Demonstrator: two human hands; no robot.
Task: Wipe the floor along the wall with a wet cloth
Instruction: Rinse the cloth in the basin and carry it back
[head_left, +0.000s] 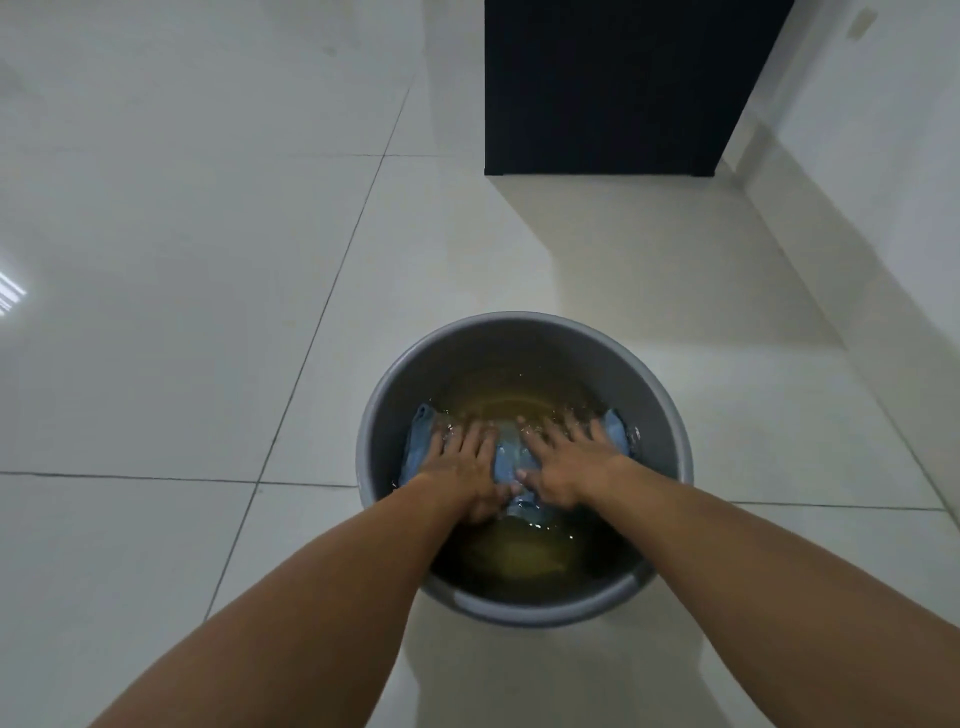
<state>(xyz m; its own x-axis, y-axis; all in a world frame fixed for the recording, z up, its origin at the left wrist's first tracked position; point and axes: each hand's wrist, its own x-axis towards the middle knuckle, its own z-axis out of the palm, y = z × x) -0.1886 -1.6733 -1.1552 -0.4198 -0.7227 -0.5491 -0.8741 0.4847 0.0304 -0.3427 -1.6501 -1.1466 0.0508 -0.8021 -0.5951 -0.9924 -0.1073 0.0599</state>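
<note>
One grey bucket (524, 332) of yellowish water (511, 395) on tiled floor (182, 338); one blue cloth (422, 447) submerged, pressed under two flat, released grips: left hand (467, 467), right hand (569, 462); one black cabinet (613, 83) beyond, by wall (883, 156).

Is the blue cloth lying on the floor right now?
No, the blue cloth is in the water inside the grey bucket, under the left hand and right hand.

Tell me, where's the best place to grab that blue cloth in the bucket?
Probably from above: the blue cloth lies spread across the water in the grey bucket, under both flat hands. Bunching its middle, or pinching the corners poking out left and right, should work.
</note>
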